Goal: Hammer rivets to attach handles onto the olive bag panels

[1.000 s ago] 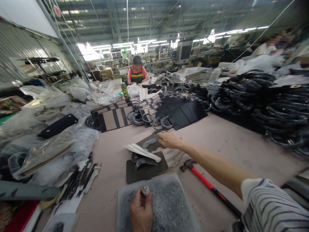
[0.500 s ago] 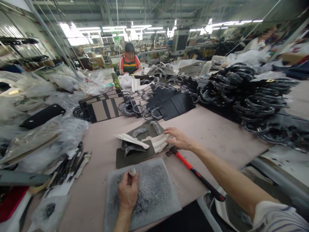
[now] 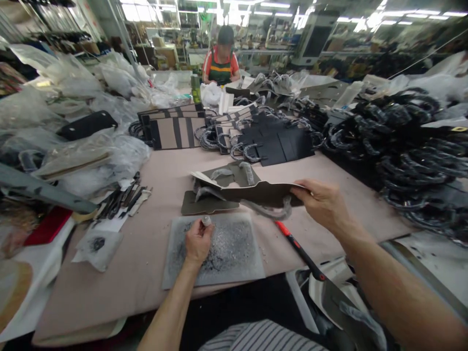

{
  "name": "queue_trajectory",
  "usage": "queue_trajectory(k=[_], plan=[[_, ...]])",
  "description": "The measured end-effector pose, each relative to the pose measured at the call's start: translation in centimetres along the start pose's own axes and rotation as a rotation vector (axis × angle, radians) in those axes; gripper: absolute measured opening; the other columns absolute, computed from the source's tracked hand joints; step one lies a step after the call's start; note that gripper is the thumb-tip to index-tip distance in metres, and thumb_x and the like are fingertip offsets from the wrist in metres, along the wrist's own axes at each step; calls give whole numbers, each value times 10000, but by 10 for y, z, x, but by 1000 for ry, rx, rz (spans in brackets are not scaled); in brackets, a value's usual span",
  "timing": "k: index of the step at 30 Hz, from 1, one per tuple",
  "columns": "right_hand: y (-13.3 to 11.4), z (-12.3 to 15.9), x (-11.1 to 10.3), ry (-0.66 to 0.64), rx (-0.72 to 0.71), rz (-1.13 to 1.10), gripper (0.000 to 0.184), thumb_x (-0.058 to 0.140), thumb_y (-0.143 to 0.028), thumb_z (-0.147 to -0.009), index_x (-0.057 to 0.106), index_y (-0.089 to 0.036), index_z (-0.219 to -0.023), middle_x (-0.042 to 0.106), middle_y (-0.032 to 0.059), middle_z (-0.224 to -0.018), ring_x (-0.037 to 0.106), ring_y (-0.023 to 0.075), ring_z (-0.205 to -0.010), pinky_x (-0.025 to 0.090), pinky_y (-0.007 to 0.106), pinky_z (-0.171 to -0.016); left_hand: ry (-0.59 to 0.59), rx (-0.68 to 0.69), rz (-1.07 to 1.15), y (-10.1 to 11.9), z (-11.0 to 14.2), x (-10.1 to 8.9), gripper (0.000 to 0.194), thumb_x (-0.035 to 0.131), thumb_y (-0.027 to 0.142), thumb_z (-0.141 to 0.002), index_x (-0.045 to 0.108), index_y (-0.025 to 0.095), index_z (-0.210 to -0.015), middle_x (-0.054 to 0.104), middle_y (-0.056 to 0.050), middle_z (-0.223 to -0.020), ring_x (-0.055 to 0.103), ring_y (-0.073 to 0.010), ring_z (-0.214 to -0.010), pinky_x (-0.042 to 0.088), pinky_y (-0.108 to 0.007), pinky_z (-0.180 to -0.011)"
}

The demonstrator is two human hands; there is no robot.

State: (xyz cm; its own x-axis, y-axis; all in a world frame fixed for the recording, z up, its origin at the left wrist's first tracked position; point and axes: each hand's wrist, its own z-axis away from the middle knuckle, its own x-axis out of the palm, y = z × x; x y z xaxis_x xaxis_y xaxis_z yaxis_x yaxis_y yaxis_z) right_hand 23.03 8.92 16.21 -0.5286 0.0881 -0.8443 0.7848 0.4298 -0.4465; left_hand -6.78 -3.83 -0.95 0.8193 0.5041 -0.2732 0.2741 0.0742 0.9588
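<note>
My left hand is closed round a small metal punch, held upright on a grey, pitted cutting slab at the table's near edge. My right hand grips the edge of a flat dark bag panel with a curved handle hanging under it, lifted above the table. Behind it lie more dark panels with handles. A red-and-black hammer lies on the table under my right wrist.
Striped tan panels and black panels are spread mid-table. A heap of black handles fills the right. Plastic bags and thin tools lie left. Another person works at the far end.
My right hand has taken hold of a dark panel and lifted it off the pile toward me. The left hand stays on the punch. The view has tilted downward.
</note>
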Motion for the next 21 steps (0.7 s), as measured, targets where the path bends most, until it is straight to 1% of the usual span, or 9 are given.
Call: queue_trajectory(k=[1, 3, 6, 8, 10, 12, 15, 18, 21], plan=[[-6, 16, 2, -16, 106, -124, 237, 540, -394, -884, 692, -211, -875, 687, 22, -772, 614, 184, -724, 442, 276, -656, -1, -2, 6, 0, 0, 0, 288, 672, 369, -790, 665, 161, -989, 750, -60, -868, 708, -197, -790, 552, -275, -750], [-16, 55, 20, -82, 331, -381, 262, 585, -454, -834, 674, -208, -821, 669, 1, -709, 597, 167, -650, 445, 259, -574, -1, -12, 29, 0, 0, 0, 294, 673, 363, -788, 661, 155, -996, 751, -61, -874, 707, -197, -798, 549, -272, -754], [-30, 127, 68, -181, 717, -723, 354, 653, -517, -744, 657, -181, -858, 676, 19, -712, 578, 162, -571, 458, 261, -460, 3, -26, 38, -2, 0, -2, 307, 681, 368, -778, 662, 154, -998, 752, -62, -881, 704, -199, -808, 546, -275, -765], [-39, 176, 99, -190, 1013, -869, 381, 672, -502, -721, 644, -180, -923, 702, 43, -782, 608, 167, -573, 469, 257, -416, 11, -47, 47, -3, 1, -4, 303, 683, 370, -777, 662, 156, -990, 754, -66, -895, 707, -202, -829, 542, -275, -786], [-47, 215, 121, -269, 1204, -1001, 359, 683, -479, -721, 633, -176, -908, 715, 64, -825, 638, 162, -563, 477, 241, -409, 18, -80, 101, -1, 1, -4, 314, 680, 365, -779, 650, 151, -1007, 756, -72, -912, 712, -203, -851, 542, -281, -812], [-55, 238, 133, -330, 1285, -1073, 342, 688, -466, -733, 627, -168, -890, 721, 77, -835, 654, 152, -547, 473, 218, -408, 18, -106, 180, 5, -1, -2, 358, 685, 357, -776, 622, 143, -1056, 756, -77, -913, 716, -200, -852, 550, -292, -816], [-61, 244, 135, -359, 1267, -1090, 332, 664, -455, -773, 628, -156, -911, 723, 82, -825, 656, 137, -526, 464, 196, -408, -24, -72, 255, 23, -4, 10, 390, 704, 340, -771, 597, 142, -1089, 753, -80, -912, 715, -189, -852, 555, -302, -818], [-58, 235, 134, -380, 1227, -1056, 320, 625, -447, -801, 624, -149, -918, 719, 83, -795, 653, 139, -516, 455, 197, -407, -154, -13, 327, 40, -8, 34, 329, 711, 326, -778, 613, 140, -1031, 748, -87, -927, 709, -185, -874, 551, -314, -846], [-52, 229, 133, -426, 1203, -1012, 324, 584, -460, -818, 618, -153, -915, 719, 88, -813, 663, 148, -536, 446, 206, -422, -306, -51, 413, 44, -9, 61, 300, 718, 316, -765, 619, 136, -983, 746, -83, -899, 712, -194, -865, 556, -333, -850]])
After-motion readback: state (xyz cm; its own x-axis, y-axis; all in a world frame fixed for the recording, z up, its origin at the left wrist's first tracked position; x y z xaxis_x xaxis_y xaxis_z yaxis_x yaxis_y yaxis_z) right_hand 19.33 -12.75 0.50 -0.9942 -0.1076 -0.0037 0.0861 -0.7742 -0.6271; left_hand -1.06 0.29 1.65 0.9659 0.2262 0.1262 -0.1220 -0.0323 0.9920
